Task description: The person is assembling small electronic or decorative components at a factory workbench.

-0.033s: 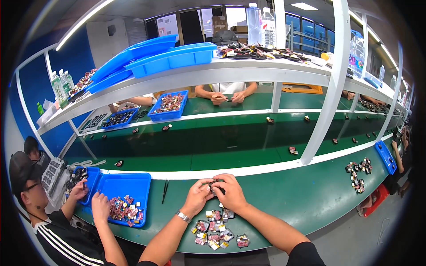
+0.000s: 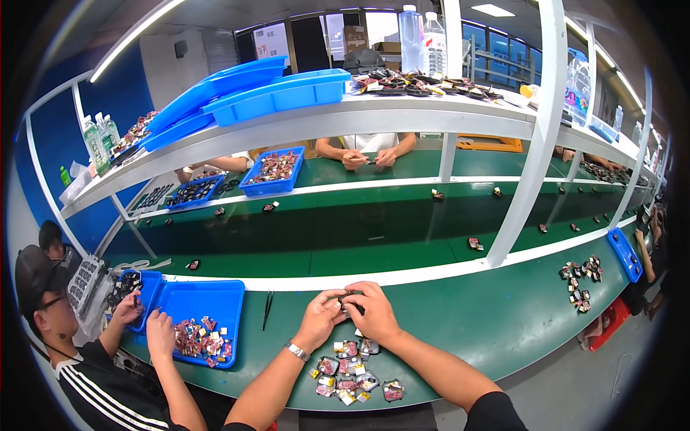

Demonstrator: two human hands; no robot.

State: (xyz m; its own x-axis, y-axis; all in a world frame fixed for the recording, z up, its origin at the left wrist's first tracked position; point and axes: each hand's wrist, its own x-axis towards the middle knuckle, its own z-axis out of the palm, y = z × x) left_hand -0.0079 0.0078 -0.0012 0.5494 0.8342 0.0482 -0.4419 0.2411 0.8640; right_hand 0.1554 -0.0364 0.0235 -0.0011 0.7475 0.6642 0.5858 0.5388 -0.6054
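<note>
the foreground is filled by a long green table (image 2: 453, 323), bordered on its far side by a white rail (image 2: 402, 274). above, a white shelf (image 2: 402, 108) is carried by posts, and by it blue bins (image 2: 284, 93), bottles (image 2: 411, 43) and a heap of dark parts (image 2: 424, 85) are borne. the left end is occupied by a co-worker (image 2: 93, 381) in a black top with white stripes. beside the co-worker's arms a blue tray (image 2: 219, 296) is set, partly filled with small red and white pieces (image 2: 205, 341). near the rail, the left hand (image 2: 321, 317) and the right hand (image 2: 372, 312) are held together, their fingers curled and almost closed. just nearer than the hands, a loose cluster of clear and red cases (image 2: 351, 366) is spread on the table. black tweezers (image 2: 268, 310) are laid between tray and left hand. the left wrist is circled by a silver band (image 2: 296, 350). between the fingertips of both hands a small black part (image 2: 346, 296) is pinched, its shape mostly covered.
</note>
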